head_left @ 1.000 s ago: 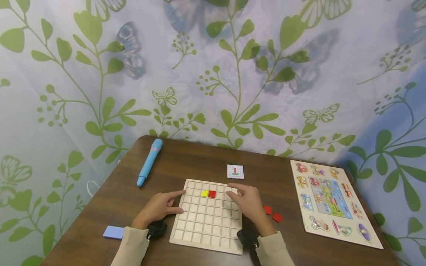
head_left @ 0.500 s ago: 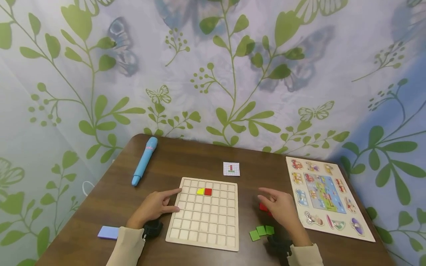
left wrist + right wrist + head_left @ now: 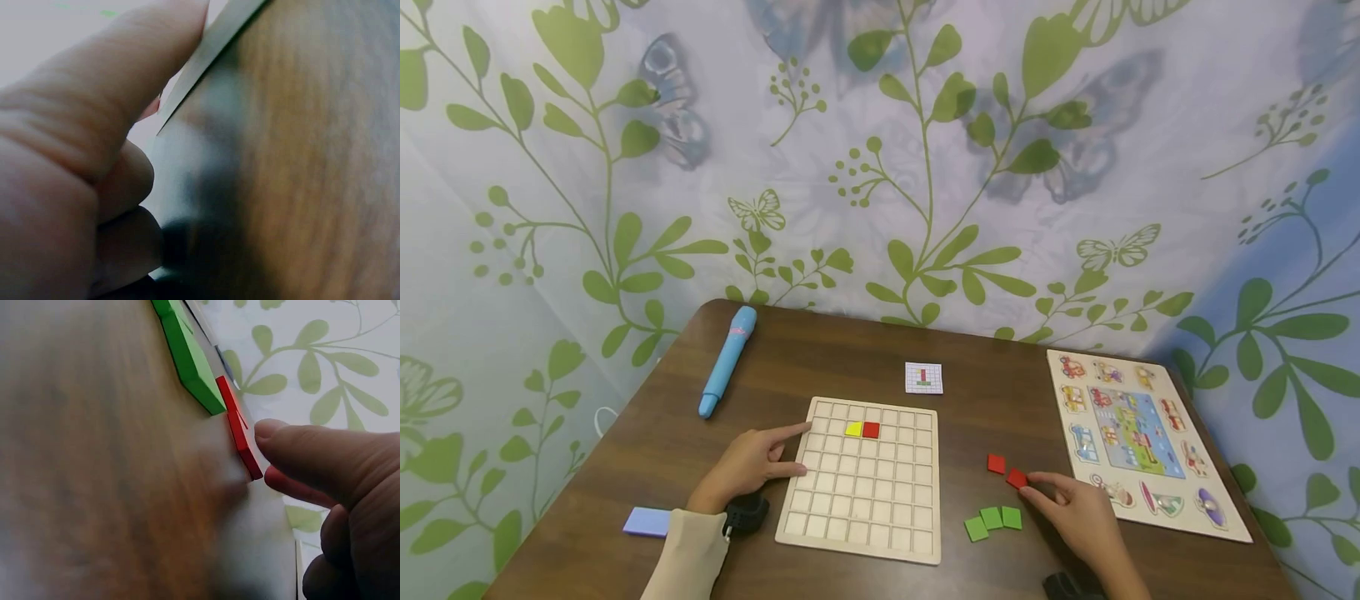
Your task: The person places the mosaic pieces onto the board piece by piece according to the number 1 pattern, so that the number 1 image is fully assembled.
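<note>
A wooden grid board [image 3: 859, 500] lies on the brown table [image 3: 850, 358], with a yellow tile [image 3: 853, 429] and a red tile [image 3: 871, 430] side by side in its second row. My left hand [image 3: 792, 451] rests on the board's left edge, index finger straight along the top corner and thumb [image 3: 94, 119] against the side. My right hand [image 3: 1032, 485] reaches to a loose red tile [image 3: 1017, 478] lying flat on the table, its fingertips [image 3: 278, 478] touching the tile's near end [image 3: 240, 440]. Another red tile [image 3: 996, 463] lies just beyond it.
Three green tiles [image 3: 992, 521] lie near my right hand. A small pattern card [image 3: 923, 377] sits behind the board. A blue pen [image 3: 726, 360] lies at the back left, a purple block [image 3: 646, 522] at the front left, and a picture puzzle [image 3: 1138, 442] at the right.
My right hand left the board's top right, swung out to the right and came down onto the loose red tile. The left hand stayed on the board's edge.
</note>
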The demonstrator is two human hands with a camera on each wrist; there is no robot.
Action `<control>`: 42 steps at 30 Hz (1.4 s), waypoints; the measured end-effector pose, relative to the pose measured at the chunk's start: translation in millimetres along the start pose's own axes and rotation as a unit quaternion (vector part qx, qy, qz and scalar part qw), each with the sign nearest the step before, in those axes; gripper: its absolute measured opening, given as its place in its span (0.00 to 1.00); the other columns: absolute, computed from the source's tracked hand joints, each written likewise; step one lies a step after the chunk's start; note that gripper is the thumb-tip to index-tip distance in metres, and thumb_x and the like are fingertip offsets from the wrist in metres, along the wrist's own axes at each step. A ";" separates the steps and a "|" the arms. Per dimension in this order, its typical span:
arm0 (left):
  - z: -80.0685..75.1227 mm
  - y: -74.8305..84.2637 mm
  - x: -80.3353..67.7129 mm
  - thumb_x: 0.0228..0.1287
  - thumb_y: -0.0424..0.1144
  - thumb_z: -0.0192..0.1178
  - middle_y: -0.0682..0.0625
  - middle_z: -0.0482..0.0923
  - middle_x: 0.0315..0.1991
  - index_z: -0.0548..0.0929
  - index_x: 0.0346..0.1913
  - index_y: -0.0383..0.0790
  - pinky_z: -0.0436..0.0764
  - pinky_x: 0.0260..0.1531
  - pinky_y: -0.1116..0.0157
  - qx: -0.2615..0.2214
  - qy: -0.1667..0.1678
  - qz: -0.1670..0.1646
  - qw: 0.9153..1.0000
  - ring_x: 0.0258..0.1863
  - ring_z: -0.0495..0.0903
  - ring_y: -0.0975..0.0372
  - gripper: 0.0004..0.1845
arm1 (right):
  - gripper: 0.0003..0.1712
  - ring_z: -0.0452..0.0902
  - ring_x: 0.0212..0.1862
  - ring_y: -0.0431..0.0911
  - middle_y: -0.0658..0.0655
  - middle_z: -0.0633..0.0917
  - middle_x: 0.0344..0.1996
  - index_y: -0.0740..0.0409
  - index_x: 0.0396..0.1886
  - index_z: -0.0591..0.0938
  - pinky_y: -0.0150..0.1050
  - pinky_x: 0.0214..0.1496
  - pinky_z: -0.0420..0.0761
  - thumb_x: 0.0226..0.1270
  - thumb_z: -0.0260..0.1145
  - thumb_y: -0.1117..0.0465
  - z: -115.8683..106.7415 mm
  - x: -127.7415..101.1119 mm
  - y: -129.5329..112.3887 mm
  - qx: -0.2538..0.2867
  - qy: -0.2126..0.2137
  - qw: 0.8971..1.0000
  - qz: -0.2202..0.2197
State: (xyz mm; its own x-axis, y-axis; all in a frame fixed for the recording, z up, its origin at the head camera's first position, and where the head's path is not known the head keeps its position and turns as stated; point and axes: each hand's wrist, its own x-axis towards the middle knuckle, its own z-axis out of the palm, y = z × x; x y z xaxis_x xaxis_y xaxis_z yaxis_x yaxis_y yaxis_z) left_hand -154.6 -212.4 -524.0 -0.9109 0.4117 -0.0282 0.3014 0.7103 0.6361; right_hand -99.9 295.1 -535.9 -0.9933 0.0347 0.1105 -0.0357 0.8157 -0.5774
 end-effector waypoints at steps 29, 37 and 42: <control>2.6 0.1 -2.5 0.60 0.55 0.73 0.62 0.59 0.14 0.77 0.72 0.50 0.59 0.19 0.71 0.005 0.004 -0.004 1.000 0.15 0.54 0.71 0.37 | 0.25 0.58 0.18 0.40 0.46 0.66 0.12 0.54 0.51 0.90 0.35 0.21 0.56 0.61 0.77 0.43 6.5 -3.9 -4.3 -0.046 -0.010 0.999 0.020; 2.2 -0.3 -2.0 0.60 0.55 0.72 0.62 0.59 0.14 0.77 0.72 0.49 0.59 0.19 0.71 0.004 0.004 0.002 1.000 0.15 0.54 0.71 0.37 | 0.22 0.56 0.17 0.40 0.45 0.65 0.11 0.54 0.49 0.91 0.35 0.20 0.56 0.62 0.77 0.45 7.3 -2.7 -4.2 -0.052 -0.001 0.999 0.014; 3.6 -0.8 -3.0 0.60 0.55 0.72 0.62 0.59 0.14 0.77 0.71 0.50 0.59 0.19 0.70 0.001 0.005 0.000 1.000 0.15 0.54 0.71 0.37 | 0.21 0.56 0.17 0.40 0.46 0.65 0.11 0.56 0.48 0.90 0.35 0.20 0.56 0.62 0.77 0.47 7.4 -3.1 -5.0 -0.052 -0.003 0.999 0.017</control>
State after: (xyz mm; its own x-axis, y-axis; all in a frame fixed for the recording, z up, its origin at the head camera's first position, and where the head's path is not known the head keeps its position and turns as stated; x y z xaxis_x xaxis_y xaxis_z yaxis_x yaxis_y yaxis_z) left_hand -151.1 -212.1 -527.2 -0.9137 0.4059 -0.0205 0.3019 0.7115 0.6345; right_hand -97.4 286.6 -539.3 -0.9943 0.0598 0.0880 0.0087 0.8697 -0.4935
